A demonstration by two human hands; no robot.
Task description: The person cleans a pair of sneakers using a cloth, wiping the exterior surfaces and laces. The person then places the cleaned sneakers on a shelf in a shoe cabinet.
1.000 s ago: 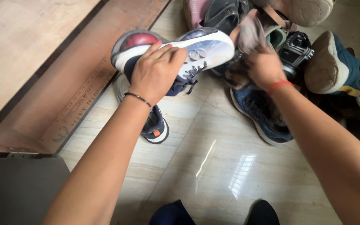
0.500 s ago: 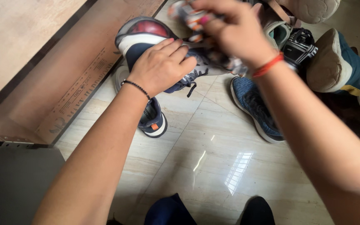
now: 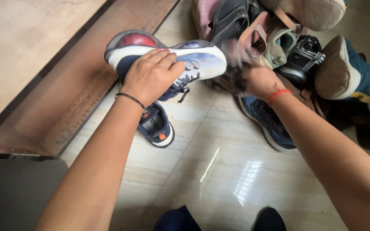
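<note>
Fingers (image 3: 161, 57) of left hand (image 3: 148, 79) wrap smooth white-soled sneaker (image 3: 193, 57); right hand (image 3: 258, 81) blurred.

Both arms extended forward. Left hand (image 3: 150, 77) curled palm-down in a grip; right hand (image 3: 258, 81) closed, motion-blurred, wrist bent.

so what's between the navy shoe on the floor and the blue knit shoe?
Head view: only bare glossy floor tile lies between the navy shoe and the blue knit shoe; the left hand holds a white-soled sneaker above that stretch.
</note>
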